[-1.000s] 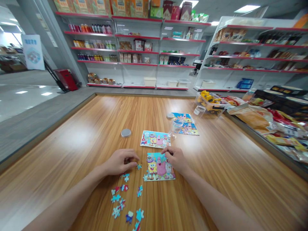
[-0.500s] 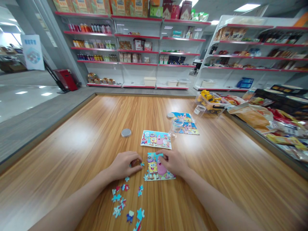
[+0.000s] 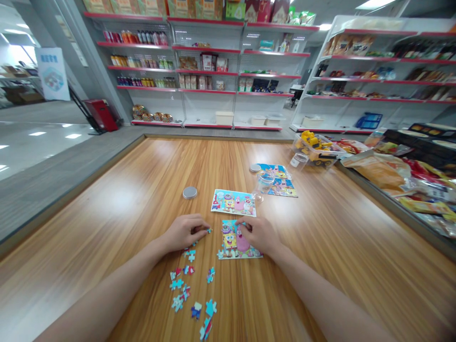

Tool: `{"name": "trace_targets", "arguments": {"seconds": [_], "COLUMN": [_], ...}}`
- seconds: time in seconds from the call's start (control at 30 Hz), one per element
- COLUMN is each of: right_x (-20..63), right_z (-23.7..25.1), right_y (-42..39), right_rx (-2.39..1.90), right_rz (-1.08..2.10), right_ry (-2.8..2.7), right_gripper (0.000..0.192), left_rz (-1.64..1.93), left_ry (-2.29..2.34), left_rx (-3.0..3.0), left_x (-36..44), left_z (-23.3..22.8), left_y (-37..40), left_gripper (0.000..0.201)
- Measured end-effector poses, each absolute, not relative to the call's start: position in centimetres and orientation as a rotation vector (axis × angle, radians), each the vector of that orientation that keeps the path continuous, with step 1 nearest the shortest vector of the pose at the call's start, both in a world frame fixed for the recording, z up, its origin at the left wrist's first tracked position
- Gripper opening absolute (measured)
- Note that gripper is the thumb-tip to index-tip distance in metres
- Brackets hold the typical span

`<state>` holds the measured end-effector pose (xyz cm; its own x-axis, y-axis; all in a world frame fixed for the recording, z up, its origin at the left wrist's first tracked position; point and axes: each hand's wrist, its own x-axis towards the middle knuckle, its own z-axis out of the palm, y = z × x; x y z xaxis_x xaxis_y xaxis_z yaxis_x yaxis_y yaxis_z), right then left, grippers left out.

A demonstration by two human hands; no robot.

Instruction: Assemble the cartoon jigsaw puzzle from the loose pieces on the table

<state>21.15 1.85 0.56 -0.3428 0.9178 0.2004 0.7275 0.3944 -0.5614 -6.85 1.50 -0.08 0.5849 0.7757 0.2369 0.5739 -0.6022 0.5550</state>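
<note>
Left hand (image 3: 188,232) has thumb and fingertips closed on a small blue jigsaw piece (image 3: 209,231), held just left of the part-built SpongeBob jigsaw (image 3: 230,241), level with its upper half, apart from it by a strip of bare wood. Jigsaw lies flat in front of the person, between the hands; outline near square, so no clear long axis. Its left edge is ragged with open knobs low down and faces the left hand. Piece's own long axis: cannot tell, mostly covered by fingers.

Right hand (image 3: 261,233) lies over the jigsaw's upper right, fingers bent, fingertips near its top edge; cannot tell if it presses or grips anything. Right is the nearer hand, overlapping the jigsaw; left is beside it.

Loose jigsaw pieces (image 3: 176,284) lie scattered nearer the person, below the left hand. Picture card (image 3: 233,203) sits just beyond the jigsaw, long axis roughly left to right.

Branding: SpongeBob and Patrick artwork on jigsaw and card; no readable lettering on either. Clear jar (image 3: 298,161) at far right has a pale label, too small to read. Standing sign (image 3: 53,74) at back left has blue characters, too blurred to read. Shelf packages (image 3: 208,8): print illegible.
</note>
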Motion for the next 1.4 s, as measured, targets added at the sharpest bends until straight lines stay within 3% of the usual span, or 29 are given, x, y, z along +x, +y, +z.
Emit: {"name": "trace_targets", "arguments": {"seconds": [0.47, 0.87, 1.4], "right_x": [21.0, 20.9, 20.9], "right_z": [0.4, 0.4, 0.7], "right_y": [2.0, 2.0, 1.8], "right_rx": [-1.407, -1.398, -1.401], "right_rz": [0.497, 0.483, 0.526], "right_ry": [-2.177, -2.199, -2.202], "right_gripper": [0.024, 0.025, 0.024], "left_rz": [0.779, 0.786, 0.685], "left_ry": [0.925, 0.953, 0.827], "left_rx": [2.489, 2.235, 2.348], "left_x": [-5.8, -4.2, -4.7], "left_z": [-0.5, -0.2, 0.3], "left_y": [1.2, 2.5, 2.0], "left_gripper": [0.022, 0.020, 0.026]}}
